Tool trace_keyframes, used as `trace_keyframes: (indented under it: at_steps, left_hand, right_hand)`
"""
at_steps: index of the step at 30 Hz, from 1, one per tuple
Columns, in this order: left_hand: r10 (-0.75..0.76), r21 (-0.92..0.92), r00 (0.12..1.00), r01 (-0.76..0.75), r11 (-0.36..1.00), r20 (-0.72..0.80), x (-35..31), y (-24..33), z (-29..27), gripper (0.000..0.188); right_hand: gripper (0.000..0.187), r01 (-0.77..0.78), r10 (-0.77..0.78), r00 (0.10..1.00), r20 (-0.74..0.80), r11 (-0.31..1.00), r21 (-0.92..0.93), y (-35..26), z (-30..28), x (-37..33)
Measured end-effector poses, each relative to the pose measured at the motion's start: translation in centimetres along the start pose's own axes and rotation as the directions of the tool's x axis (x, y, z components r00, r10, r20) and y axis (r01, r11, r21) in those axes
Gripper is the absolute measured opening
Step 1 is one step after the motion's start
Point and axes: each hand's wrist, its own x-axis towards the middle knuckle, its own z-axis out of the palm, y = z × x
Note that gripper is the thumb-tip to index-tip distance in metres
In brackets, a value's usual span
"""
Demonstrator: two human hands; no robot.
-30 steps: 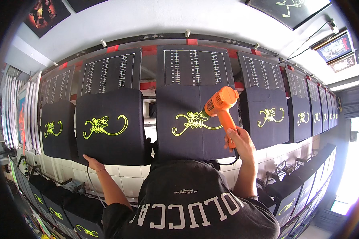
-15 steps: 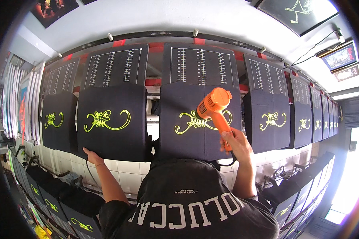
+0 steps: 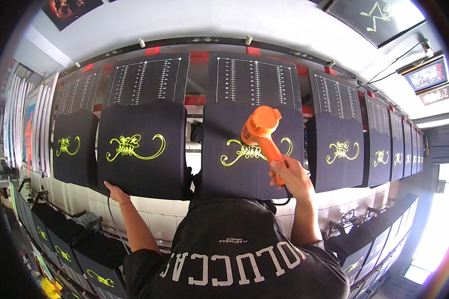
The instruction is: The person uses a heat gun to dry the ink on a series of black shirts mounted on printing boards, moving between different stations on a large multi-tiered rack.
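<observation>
My right hand (image 3: pixel 293 178) is wrapped around the handle of an orange heat gun (image 3: pixel 262 124). The gun hangs over a black shirt (image 3: pixel 219 179) stretched on a board straight ahead, its nozzle end over the yellow-green print (image 3: pixel 254 151) and hiding part of it. At the lower front edge of the neighbouring black shirt (image 3: pixel 144 182) on the left is my left hand (image 3: pixel 117 194), thumb up. A thin cord (image 3: pixel 112 213) hangs from it and seems to be gripped there; its fingertips are partly hidden.
Boards with printed black shirts run in a row both ways, such as one on the right (image 3: pixel 336 164). Above each shirt shows a board end with white ruler marks (image 3: pixel 257 79). More shirt boards (image 3: pixel 102 269) stand behind me. Upright frames (image 3: pixel 37 124) lean at far left.
My right hand has shifted the heat gun slightly left over the print. My left hand stays by the shirt edge, while the cord below it hangs differently.
</observation>
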Motion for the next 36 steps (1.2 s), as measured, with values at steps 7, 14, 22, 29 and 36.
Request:
trace_keyframes:
  at_steps: [7, 14, 22, 29, 36]
  left_hand:
    - [-0.007, 0.024, 1.0, 0.007, 1.0, 0.008, -0.1, 0.1, 0.2, 0.082]
    - [-0.002, 0.003, 1.0, 0.002, 1.0, 0.02, 1.2, -0.6, 0.0, 0.082]
    - [-0.034, 0.017, 0.999, 0.034, 0.999, -0.011, 0.9, -0.4, 0.2, 0.082]
    - [-0.02, -0.029, 1.0, 0.021, 0.999, 0.022, -0.1, 0.1, 0.1, 0.08]
    - [-0.008, -0.012, 1.0, 0.009, 1.0, 0.019, 0.1, 0.0, -0.1, 0.087]
  right_hand:
    - [0.03, -0.005, 0.007, 0.989, -0.148, 1.0, 0.014, 0.7, -0.2, -2.2]
    - [0.028, -0.031, 0.038, 0.991, -0.127, 0.998, 0.054, 1.7, -0.4, -3.0]
    - [0.024, -0.053, 0.059, 0.989, -0.134, 0.997, 0.049, 2.8, -1.0, -4.6]
    - [0.023, -0.026, 0.034, 0.995, -0.092, 0.996, 0.084, 2.8, 0.3, -4.3]
    - [0.025, -0.028, 0.029, 1.0, -0.009, 0.999, 0.034, 2.1, 0.9, -3.8]
